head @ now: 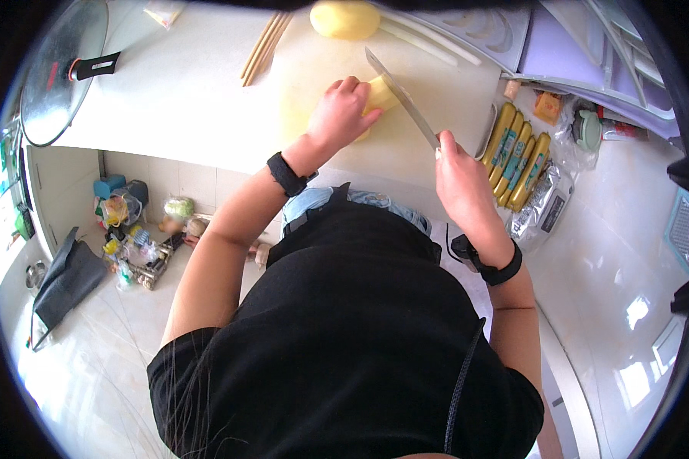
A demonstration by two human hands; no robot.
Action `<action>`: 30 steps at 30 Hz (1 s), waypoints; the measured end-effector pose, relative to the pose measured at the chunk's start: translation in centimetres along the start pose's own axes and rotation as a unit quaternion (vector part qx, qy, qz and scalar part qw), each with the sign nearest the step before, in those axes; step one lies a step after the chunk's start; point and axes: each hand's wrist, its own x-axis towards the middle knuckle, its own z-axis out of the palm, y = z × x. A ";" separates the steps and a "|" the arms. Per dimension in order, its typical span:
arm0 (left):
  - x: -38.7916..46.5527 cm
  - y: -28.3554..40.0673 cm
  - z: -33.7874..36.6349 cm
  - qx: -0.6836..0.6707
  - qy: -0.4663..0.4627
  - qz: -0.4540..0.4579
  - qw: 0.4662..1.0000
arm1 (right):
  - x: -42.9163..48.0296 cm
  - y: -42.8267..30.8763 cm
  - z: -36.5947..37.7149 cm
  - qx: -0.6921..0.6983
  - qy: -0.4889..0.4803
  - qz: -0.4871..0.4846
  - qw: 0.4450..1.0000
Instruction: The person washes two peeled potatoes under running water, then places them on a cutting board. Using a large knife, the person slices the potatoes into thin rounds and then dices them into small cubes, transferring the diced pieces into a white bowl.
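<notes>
My right hand (462, 181) grips the handle of a kitchen knife (403, 96), its long blade slanting up and to the left. The blade is at a peeled, pale yellow potato (383, 93) on a light cutting board (436, 123). My left hand (344, 112) holds the potato from the left, its fingers curled and its thumb towards me. Beneath that hand a bit more yellow shows, partly hidden. A whole peeled potato (345, 20) lies at the board's far edge. Whether the blade has entered the held piece is hard to tell.
Wooden chopsticks (266, 49) lie left of the whole potato, pale sticks (430, 41) right of it. A glass lid (63, 69) stands far left. At right are wrapped sausages (514, 158), a silver packet (542, 203) and a purple rack (585, 57). Bagged goods (140, 252) sit on the floor.
</notes>
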 end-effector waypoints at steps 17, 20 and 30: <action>-0.8 -0.1 -0.6 -0.030 0.044 0.042 0.998 | -0.2 -1.1 -0.1 0.009 -0.004 -0.011 1.000; -0.6 -0.1 -0.4 -0.027 0.030 0.029 0.999 | 1.0 -0.9 1.1 -0.003 -0.020 -0.016 1.000; -1.3 -0.5 -0.5 -0.061 0.040 0.012 0.997 | 2.2 -0.7 2.5 0.031 0.061 -0.068 0.995</action>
